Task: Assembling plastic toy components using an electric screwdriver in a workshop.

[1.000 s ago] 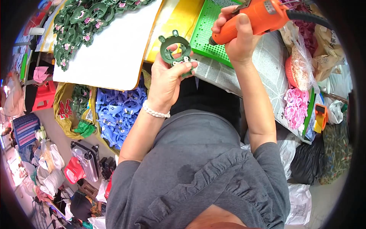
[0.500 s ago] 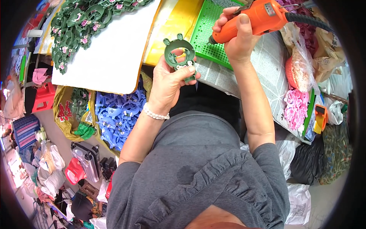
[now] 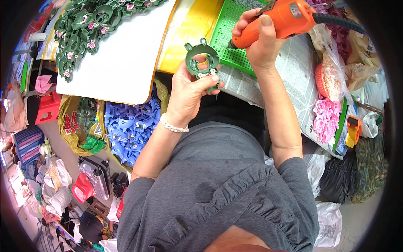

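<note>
Between the thumb and fingers of my left hand [image 3: 189, 86] is a dark green plastic part [image 3: 201, 56], a round open shell with two small ear-like tabs at its top and whitish bits near its lower end. My right hand [image 3: 263, 44] is wrapped round an orange electric screwdriver [image 3: 275, 23], its black tip pointing down and left. That tip hangs over a green perforated tray [image 3: 240, 64], apart from the green part. Small grey pieces, perhaps screws [image 3: 248, 3], lie at the tray's far end.
Many green parts with pink bits [image 3: 90, 31] are heaped on a white board [image 3: 113, 71] at the left. Below it, a sack holds blue plastic parts [image 3: 130, 126]. Pink parts [image 3: 325, 119] and a red basket [image 3: 321, 82] are at the right. A black cable [image 3: 340, 22] trails from the screwdriver.
My left hand has shifted slightly to the right with the green part, nearer the screwdriver. The right hand and the screwdriver have barely moved.
</note>
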Demonstrator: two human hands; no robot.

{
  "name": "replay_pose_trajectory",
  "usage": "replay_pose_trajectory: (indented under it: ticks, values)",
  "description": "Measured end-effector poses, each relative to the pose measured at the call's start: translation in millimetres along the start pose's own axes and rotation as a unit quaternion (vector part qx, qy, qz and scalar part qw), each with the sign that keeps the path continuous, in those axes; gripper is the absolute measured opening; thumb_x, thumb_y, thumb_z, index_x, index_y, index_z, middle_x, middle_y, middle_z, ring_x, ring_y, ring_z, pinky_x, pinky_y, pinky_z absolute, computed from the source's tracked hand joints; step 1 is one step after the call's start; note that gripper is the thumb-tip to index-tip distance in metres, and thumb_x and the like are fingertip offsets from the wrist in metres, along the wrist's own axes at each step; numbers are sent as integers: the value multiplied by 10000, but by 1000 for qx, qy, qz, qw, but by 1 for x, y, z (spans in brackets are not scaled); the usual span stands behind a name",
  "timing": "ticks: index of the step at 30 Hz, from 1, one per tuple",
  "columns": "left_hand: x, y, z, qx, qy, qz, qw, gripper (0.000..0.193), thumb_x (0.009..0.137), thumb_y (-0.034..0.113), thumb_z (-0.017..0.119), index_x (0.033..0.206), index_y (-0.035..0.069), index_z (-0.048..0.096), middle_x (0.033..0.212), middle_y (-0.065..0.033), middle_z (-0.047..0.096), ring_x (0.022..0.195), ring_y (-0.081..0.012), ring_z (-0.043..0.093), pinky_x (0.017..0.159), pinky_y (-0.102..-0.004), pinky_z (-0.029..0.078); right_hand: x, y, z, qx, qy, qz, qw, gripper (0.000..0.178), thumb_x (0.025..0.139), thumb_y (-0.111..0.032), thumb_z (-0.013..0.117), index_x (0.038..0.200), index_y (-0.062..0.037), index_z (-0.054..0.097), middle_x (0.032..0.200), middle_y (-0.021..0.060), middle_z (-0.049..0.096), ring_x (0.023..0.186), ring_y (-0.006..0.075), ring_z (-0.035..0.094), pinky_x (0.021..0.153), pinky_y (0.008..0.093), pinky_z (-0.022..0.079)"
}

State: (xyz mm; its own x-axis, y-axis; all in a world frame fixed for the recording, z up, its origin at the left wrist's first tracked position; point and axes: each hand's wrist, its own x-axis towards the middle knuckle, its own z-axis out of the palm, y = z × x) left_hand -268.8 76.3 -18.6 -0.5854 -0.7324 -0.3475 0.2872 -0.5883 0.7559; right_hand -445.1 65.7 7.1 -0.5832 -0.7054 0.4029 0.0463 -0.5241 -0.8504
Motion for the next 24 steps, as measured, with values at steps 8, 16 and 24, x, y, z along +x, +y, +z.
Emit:
replay_pose_trajectory:
  ticks: [8, 16, 24]
  values:
    - [-2, 2, 3, 2, -15, 6, 1000, 453, 761, 7, 642, 1173, 68, 462, 1030, -120, 602, 757, -210, 650, 613, -276, 548, 4, -3, -14, 66, -54, 34, 996, 501, 779, -463, 585, 958, -6, 486, 777, 98, 518, 639, 196, 514, 600, 328, 457]
    - [-2, 5, 13, 31, -12, 37, 999, 396, 782, 17, 628, 1143, 57, 470, 996, -101, 611, 769, -197, 654, 616, -263, 546, 1, -60, -12, 184, -210, -24, 960, 825, 705, -768, 432, 1106, -54, 531, 859, 67, 515, 732, 199, 490, 740, 384, 371]
    - [-2, 8, 23, 31, -2, 65, 997, 391, 763, -23, 607, 1093, 1, 397, 887, -92, 597, 714, -161, 639, 577, -255, 545, -14, -71, 10, 169, -361, -57, 915, 861, 688, -771, 497, 1146, -42, 489, 878, 68, 522, 729, 180, 518, 702, 362, 407]
